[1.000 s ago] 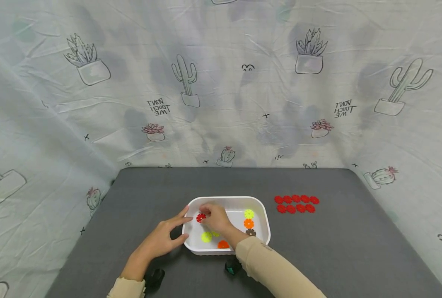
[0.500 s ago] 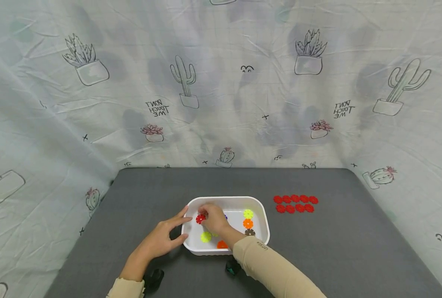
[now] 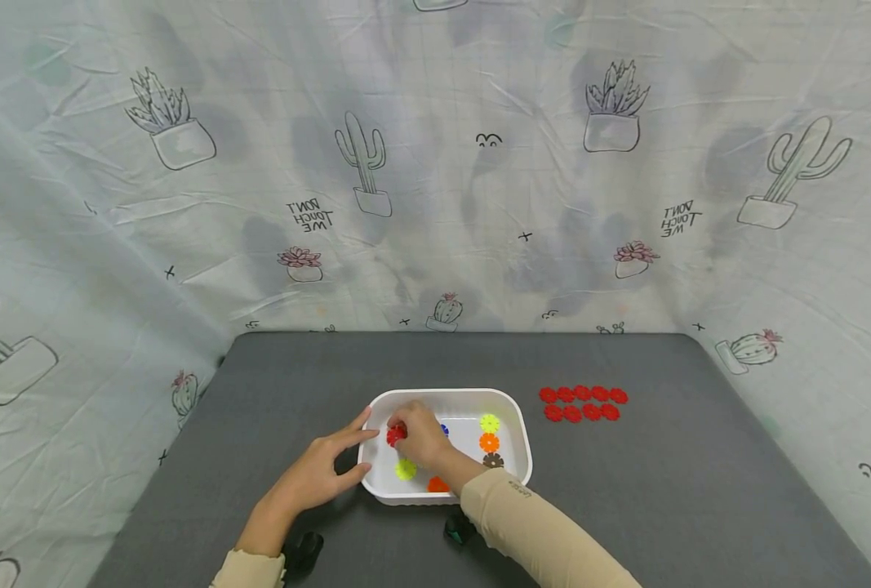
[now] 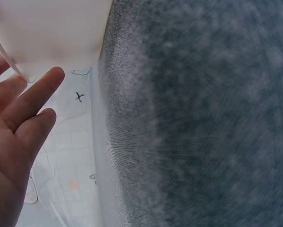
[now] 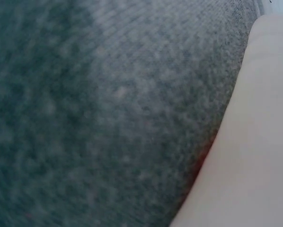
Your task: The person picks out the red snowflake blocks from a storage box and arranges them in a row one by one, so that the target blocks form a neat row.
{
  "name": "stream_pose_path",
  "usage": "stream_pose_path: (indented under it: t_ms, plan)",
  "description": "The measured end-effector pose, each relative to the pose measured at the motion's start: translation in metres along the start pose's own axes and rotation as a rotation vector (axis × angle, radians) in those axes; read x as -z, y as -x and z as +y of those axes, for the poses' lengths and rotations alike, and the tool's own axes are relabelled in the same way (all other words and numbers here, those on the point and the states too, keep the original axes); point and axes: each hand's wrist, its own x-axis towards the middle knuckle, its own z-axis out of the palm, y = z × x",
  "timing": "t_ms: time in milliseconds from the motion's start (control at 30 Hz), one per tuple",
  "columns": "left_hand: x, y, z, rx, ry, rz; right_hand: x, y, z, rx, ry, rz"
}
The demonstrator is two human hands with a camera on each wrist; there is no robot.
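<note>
- Right hand (image 3: 422,437) inside white tray (image 3: 519,445), fingers pinched on a red flower disc (image 3: 395,436) at tray's left end.
- Left hand (image 3: 321,472) open, fingers resting on tray's left rim.
- Done, by my reading: nine red discs (image 3: 582,403) grouped right of tray.
- Left: yellow-green (image 3: 489,422), orange (image 3: 489,442), dark pieces in tray.

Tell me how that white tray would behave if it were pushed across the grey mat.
The white tray looks thin and shallow, so probably light; it would likely slide rather than tip. The left hand steadies its side while the right hand pinches a red flower piece, hinting it shifts easily.
</note>
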Motion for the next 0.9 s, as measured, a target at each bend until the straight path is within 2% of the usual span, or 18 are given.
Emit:
stream_pose_path:
  t_ms: [333,533,733,900]
  plan:
    - [-0.001,0.001,-0.001,-0.001,0.003,0.005,0.000,0.001,-0.001,-0.006,-0.059,-0.032]
    - [0.000,0.001,0.000,-0.001,0.000,0.005,0.005,0.005,-0.004,-0.037,-0.195,-0.060]
    - [0.002,0.000,0.000,-0.025,0.006,0.018,0.013,0.010,-0.006,-0.063,-0.336,-0.032]
    - [0.001,-0.001,0.000,-0.020,0.000,0.009,0.025,0.018,-0.005,-0.049,-0.464,-0.015]
